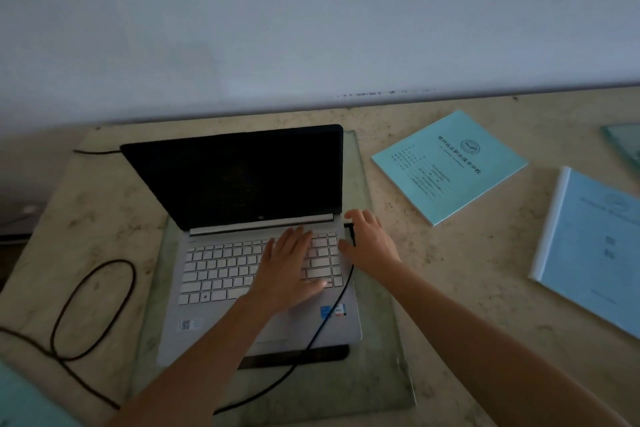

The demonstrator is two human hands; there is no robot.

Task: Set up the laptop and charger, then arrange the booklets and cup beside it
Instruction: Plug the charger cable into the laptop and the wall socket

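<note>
A silver laptop [221,274] stands open with a dark screen on a glass sheet [381,357]. My left hand [287,267] lies flat on the right part of the keyboard, fingers apart. At the laptop's right edge, my right hand [370,243] has thumb and forefinger around the black charger plug [350,232]. The black charger cable [325,315] runs from the plug over the laptop's front right corner, then loops at the left [93,308]. A teal booklet [446,166] and a blue booklet [595,246] lie to the right. No cup is in view.
The beige stone table [450,288] ends at a pale wall behind. The corner of another teal booklet [20,399] shows at the bottom left. A second glass piece [623,142] lies at the far right edge. A dark cable end [93,151] sticks out behind the screen.
</note>
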